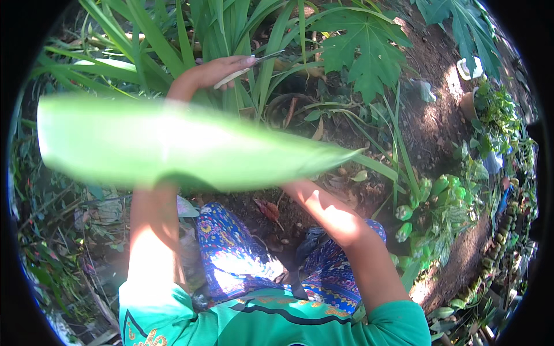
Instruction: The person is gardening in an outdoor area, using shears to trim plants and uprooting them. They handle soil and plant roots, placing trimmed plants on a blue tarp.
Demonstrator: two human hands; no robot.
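My left hand (225, 72) reaches up among long strap-like green leaves (173, 56) and is closed on a knife (232, 79). Its pale handle lies under the fingers and a thin blade points to the upper right. A broad green leaf (194, 147), blurred and very near the camera, crosses the view and covers part of my left arm. My right forearm comes up from the lower right and passes behind this leaf, so my right hand is out of view. Before me are soil, dry leaves and the plant clump.
A lobed green leaf (363, 47) spreads at the upper right. Pale green buds or fruits (450, 190) lie on the ground to the right, near a potted plant (469, 106) and a white plastic item (469, 69). My knees in patterned blue cloth (233, 251) are below.
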